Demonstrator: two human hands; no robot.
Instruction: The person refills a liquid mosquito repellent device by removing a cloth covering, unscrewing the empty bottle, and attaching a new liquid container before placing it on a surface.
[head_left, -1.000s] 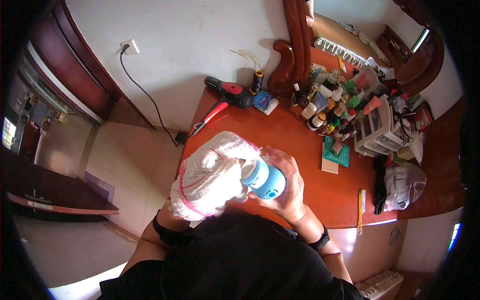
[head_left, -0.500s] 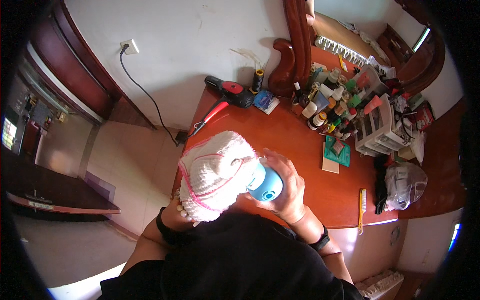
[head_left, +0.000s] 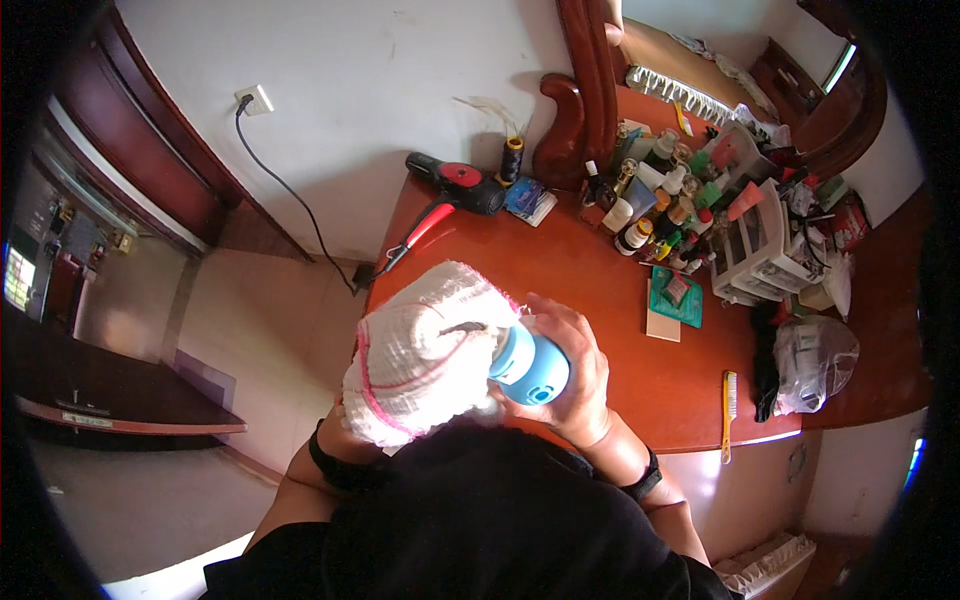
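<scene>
1. Table (head_left: 590, 290): bottle (head_left: 541, 374) and cloth (head_left: 415, 355) are held above its near-left corner.
2. Right hand (head_left: 582, 378): fingers curled round the bottle.
3. Left hand (head_left: 354, 426): mostly under the cloth; can't tell its fingers' state.
4. Cloth has shifted left, baring more bottle.

We note a red-brown table (head_left: 580, 265) with a black and red hair dryer (head_left: 463, 180) at its far left, a spool (head_left: 511, 160) of dark thread just beside it and a blue packet (head_left: 526, 198) near both. Farther right we record crowded bottles (head_left: 635, 236), a white drawer unit (head_left: 752, 258) and a green pouch (head_left: 684, 308) overlapping a pale card (head_left: 662, 328). A yellow comb (head_left: 729, 412) juts past the near edge. We see a cord (head_left: 287, 187) plugged into the wall socket (head_left: 260, 99).
</scene>
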